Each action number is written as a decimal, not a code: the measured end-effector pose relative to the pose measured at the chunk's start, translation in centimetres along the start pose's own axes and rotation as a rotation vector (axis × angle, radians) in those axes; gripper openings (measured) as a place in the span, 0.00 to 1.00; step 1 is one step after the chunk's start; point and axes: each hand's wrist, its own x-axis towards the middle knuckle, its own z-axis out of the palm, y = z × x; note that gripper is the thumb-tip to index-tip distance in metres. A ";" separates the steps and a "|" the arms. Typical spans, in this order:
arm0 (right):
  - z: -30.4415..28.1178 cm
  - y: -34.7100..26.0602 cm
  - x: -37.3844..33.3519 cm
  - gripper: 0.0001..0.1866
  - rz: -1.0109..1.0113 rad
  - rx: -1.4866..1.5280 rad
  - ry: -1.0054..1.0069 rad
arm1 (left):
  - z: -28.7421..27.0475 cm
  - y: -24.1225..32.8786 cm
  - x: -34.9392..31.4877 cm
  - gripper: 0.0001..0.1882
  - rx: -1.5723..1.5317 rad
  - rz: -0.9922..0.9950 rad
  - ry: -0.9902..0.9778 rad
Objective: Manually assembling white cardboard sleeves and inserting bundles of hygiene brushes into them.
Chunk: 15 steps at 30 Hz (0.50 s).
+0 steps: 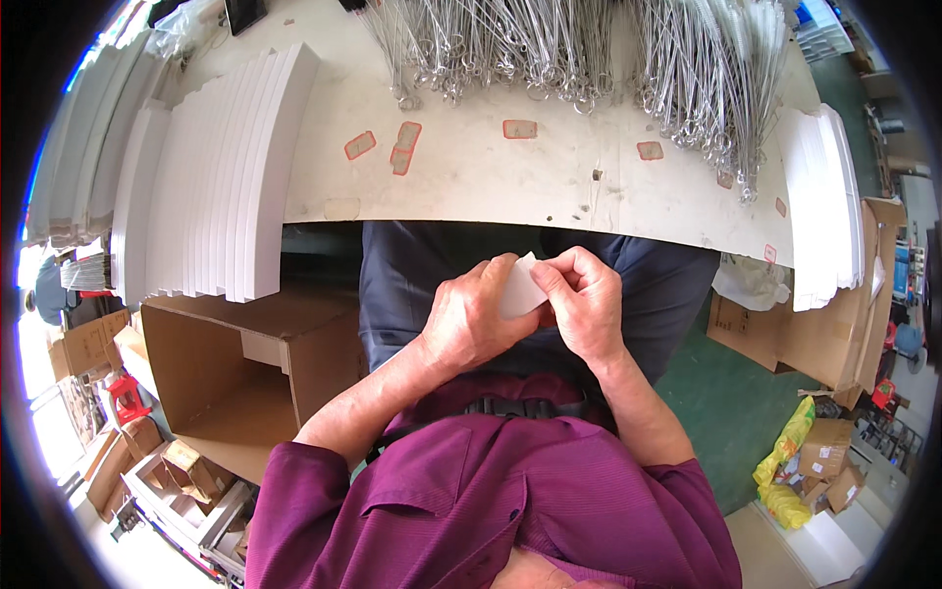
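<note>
Over my lap, just off the table's near edge, a small white piece of card [520,290] is held between both hands. My left hand [471,312] wraps round it from the left, fingers closed. From the right, the thumb and bent fingers of my right hand [589,302] pinch its edge. My palm and fingers cover part of the card, so its full shape is hidden. At the far side of the table lie dense bunches of thin wire brushes with looped ends [510,49] and more such brushes [711,83].
Long white boxes [211,177] stand in a row at the table's left, with white card pieces [824,206] stacked at its right edge. An open carton [235,363] sits below left. Another carton [834,324] and a yellow plastic bag [785,466] are right of my legs.
</note>
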 end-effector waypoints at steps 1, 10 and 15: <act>0.0 -0.1 0.1 0.08 0.013 0.049 -0.002 | -0.1 0.0 0.1 0.27 -0.024 0.015 0.006; 1.1 0.0 -1.0 0.10 -0.197 -0.241 0.142 | 0.2 -0.3 -0.1 0.29 -0.030 0.037 0.033; 1.4 1.0 -1.3 0.12 -0.213 0.009 0.067 | 0.0 -0.7 0.3 0.30 -0.014 0.047 0.065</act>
